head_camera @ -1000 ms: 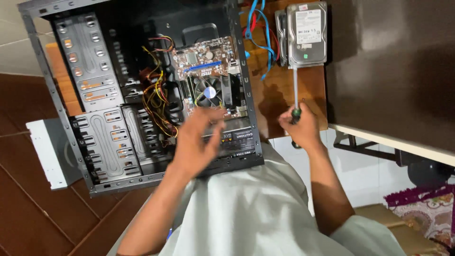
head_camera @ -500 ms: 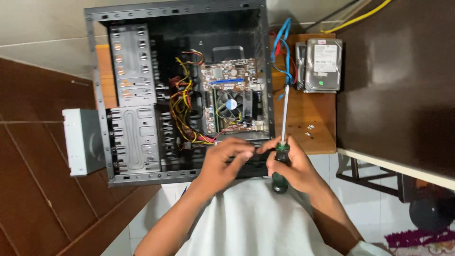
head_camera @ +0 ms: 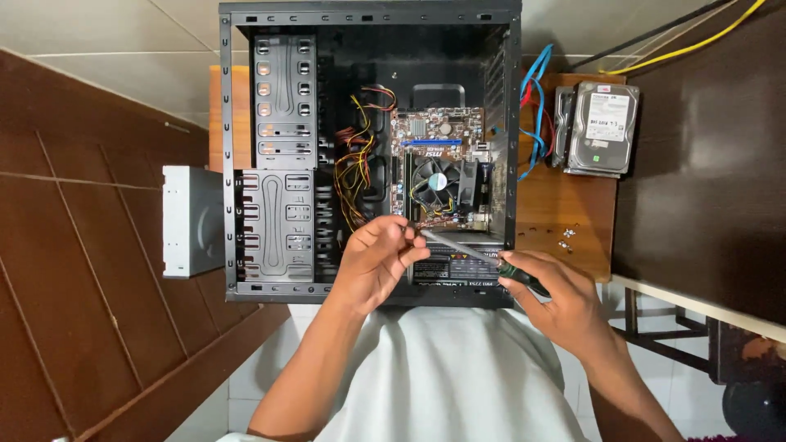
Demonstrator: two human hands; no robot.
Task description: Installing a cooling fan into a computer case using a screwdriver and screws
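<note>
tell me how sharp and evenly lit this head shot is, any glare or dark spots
Head view: sharp overall; soft, even light; the open black metal computer case is dim inside; mild sheen on the silver hard drive; the steel screwdriver shaft between left hand and right hand shows slight blur.

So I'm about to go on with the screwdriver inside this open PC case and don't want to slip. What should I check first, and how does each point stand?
1. Screwdriver gripped: ok, the right hand holds its dark handle.
2. Shaft steadied: ok, the left hand pinches the tip end.
3. Tip seated on a screw: cannot tell, the left fingers hide it.
4. Loose wires away from the tip: ok, the yellow and red bundle hangs beside the motherboard, above the hands.
5. Case lying steady: ok, it lies flat on the wooden table.
6. Loose screws kept out of the case: ok, they lie on the table, near the hard drive.
</note>
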